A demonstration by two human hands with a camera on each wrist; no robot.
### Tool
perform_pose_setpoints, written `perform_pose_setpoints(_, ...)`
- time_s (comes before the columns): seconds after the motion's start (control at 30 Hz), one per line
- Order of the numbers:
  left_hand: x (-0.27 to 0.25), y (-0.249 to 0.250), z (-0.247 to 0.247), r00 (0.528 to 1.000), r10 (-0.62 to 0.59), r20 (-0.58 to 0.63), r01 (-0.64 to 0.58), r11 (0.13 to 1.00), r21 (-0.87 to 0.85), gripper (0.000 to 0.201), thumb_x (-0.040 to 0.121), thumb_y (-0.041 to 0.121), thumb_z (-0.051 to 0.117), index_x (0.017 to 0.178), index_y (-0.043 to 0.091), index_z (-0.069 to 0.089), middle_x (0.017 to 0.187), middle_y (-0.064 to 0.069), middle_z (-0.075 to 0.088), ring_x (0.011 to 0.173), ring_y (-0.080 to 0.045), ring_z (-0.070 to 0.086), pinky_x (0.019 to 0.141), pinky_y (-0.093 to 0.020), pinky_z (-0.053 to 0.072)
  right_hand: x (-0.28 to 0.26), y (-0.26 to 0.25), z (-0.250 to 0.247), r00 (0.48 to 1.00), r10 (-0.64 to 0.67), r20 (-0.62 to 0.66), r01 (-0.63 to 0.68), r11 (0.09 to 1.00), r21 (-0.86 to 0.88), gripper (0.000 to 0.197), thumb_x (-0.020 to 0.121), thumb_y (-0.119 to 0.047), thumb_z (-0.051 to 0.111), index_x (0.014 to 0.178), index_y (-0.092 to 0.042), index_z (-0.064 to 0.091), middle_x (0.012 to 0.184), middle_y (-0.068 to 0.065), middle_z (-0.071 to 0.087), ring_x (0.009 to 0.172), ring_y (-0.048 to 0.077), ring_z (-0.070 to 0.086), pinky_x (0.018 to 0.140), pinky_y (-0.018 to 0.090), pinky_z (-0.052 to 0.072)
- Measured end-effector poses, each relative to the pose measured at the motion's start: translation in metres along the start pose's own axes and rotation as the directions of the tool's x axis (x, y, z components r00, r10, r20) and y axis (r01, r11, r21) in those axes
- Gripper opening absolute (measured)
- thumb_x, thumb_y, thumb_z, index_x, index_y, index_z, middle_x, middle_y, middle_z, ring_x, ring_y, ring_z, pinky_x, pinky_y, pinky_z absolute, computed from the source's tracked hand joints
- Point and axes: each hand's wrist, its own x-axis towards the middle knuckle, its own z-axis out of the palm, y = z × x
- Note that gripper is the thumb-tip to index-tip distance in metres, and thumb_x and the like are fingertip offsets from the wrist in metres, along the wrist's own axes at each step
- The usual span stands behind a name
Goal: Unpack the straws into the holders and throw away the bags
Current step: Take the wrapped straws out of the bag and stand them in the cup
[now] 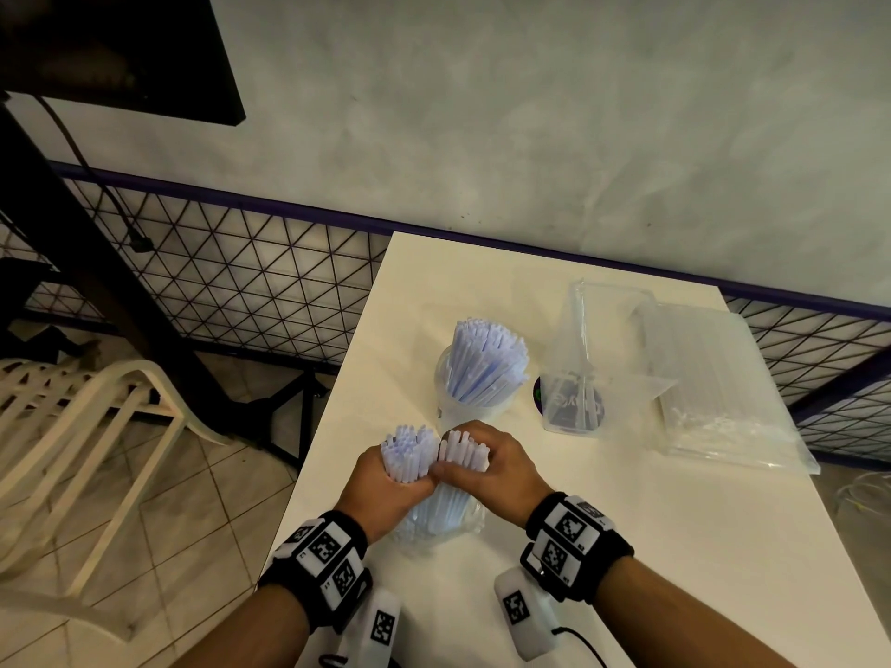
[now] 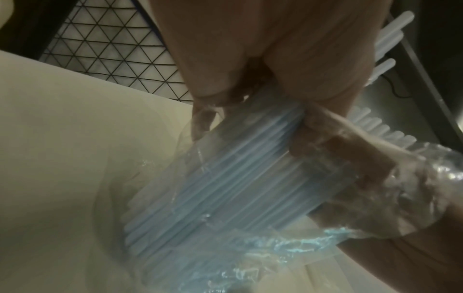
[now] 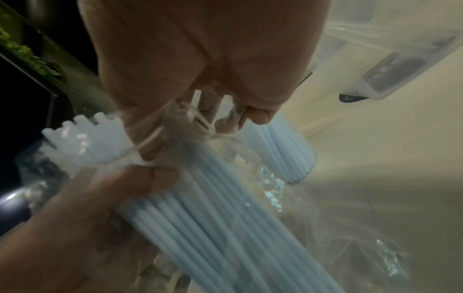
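Note:
Near the table's front edge, both hands hold one bundle of pale blue straws point(image 1: 412, 450) upright, split into two tufts. My left hand point(image 1: 410, 479) grips the left tuft and my right hand point(image 1: 463, 467) grips the right tuft, knuckles touching. A clear bag point(image 1: 434, 530) is bunched around the lower part of the straws point(image 2: 225, 178) and rests on the table. In the right wrist view the bag's plastic point(image 3: 180, 126) is caught under my right fingers. Behind the hands stands a round clear holder point(image 1: 458, 407) full of straws.
A clear rectangular holder point(image 1: 573, 402) with loose plastic in it stands right of the full one. A sealed pack of straws point(image 1: 713, 392) lies at the right of the white table point(image 1: 627, 547). A plastic chair point(image 1: 96, 426) and a wire fence point(image 1: 241, 282) are on the left.

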Motion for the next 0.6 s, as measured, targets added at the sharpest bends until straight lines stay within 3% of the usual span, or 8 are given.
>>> perform_pose_setpoints(0.17,-0.001,-0.001,-0.001,1.0,0.007,-0.021,-0.006,1.0,0.025,0.028,0.064,0.024,0.078,0.091,0.018,0.072,0.089,-0.005,0.075,0.085,-0.013,0.072,0.078,-0.029,0.058,0.0,-0.004,0.001,0.993,-0.116,-0.001,0.115,0.991,-0.074,0.016,0.074,-0.023,0.073,0.085,-0.031,0.064,0.088,-0.003,0.066,0.082,0.003,0.061,0.077,0.017,0.047)
perform_pose_setpoints(0.27,-0.002,-0.001,-0.001,0.999,0.005,-0.045,-0.003,0.999,0.048,0.023,0.064,0.02,0.075,0.087,0.019,0.073,0.086,-0.004,0.075,0.081,-0.01,0.072,0.076,-0.025,0.056,-0.002,0.0,0.003,0.978,-0.207,-0.023,0.195,0.95,-0.243,0.022,0.069,-0.031,0.065,0.081,-0.048,0.061,0.089,-0.01,0.06,0.091,0.007,0.054,0.081,0.013,0.039)
perform_pose_setpoints(0.3,-0.002,-0.001,-0.001,0.999,0.004,-0.052,-0.002,0.999,0.053,0.025,0.064,0.021,0.074,0.088,0.018,0.073,0.086,-0.003,0.075,0.081,-0.01,0.072,0.076,-0.024,0.056,-0.002,0.003,0.004,0.971,-0.238,-0.023,0.219,0.923,-0.315,0.02,0.069,-0.035,0.065,0.082,-0.05,0.061,0.093,-0.012,0.058,0.095,0.011,0.052,0.083,0.015,0.038)
perform_pose_setpoints(0.37,-0.001,-0.001,-0.001,0.998,0.006,-0.058,-0.002,0.998,0.069,0.029,0.063,0.023,0.073,0.091,0.015,0.074,0.087,-0.002,0.076,0.081,-0.009,0.072,0.076,-0.021,0.056,-0.003,0.007,0.0,0.967,-0.254,0.021,0.238,0.87,-0.431,0.012,0.069,-0.039,0.07,0.08,-0.036,0.066,0.101,-0.011,0.053,0.097,0.018,0.045,0.085,0.023,0.038)
perform_pose_setpoints(0.47,-0.001,0.0,0.0,0.998,0.01,-0.063,-0.005,0.996,0.088,0.02,0.071,0.014,0.077,0.09,0.019,0.073,0.086,0.001,0.075,0.079,-0.004,0.071,0.071,-0.014,0.054,-0.006,0.005,-0.008,0.964,-0.241,0.115,0.265,0.798,-0.542,0.022,0.071,-0.043,0.073,0.074,-0.022,0.068,0.099,-0.008,0.046,0.091,0.015,0.039,0.079,0.027,0.04)
perform_pose_setpoints(0.5,-0.001,0.0,0.001,0.998,0.015,-0.068,-0.008,0.996,0.092,0.019,0.073,0.009,0.077,0.087,0.022,0.072,0.083,0.003,0.075,0.077,-0.001,0.07,0.07,-0.014,0.053,-0.007,0.003,-0.01,0.962,-0.245,0.123,0.272,0.802,-0.532,0.025,0.072,-0.044,0.071,0.074,-0.019,0.068,0.095,-0.007,0.048,0.088,0.014,0.043,0.077,0.03,0.044)
perform_pose_setpoints(0.6,-0.002,0.002,0.002,0.997,0.015,-0.072,-0.009,0.997,0.082,0.021,0.072,0.007,0.077,0.085,0.024,0.073,0.083,0.002,0.075,0.079,-0.005,0.071,0.075,-0.021,0.055,-0.01,-0.011,-0.016,0.984,-0.175,0.033,0.176,0.937,-0.303,0.029,0.072,-0.039,0.073,0.08,-0.012,0.069,0.085,0.0,0.064,0.078,0.02,0.063,0.072,0.043,0.052)
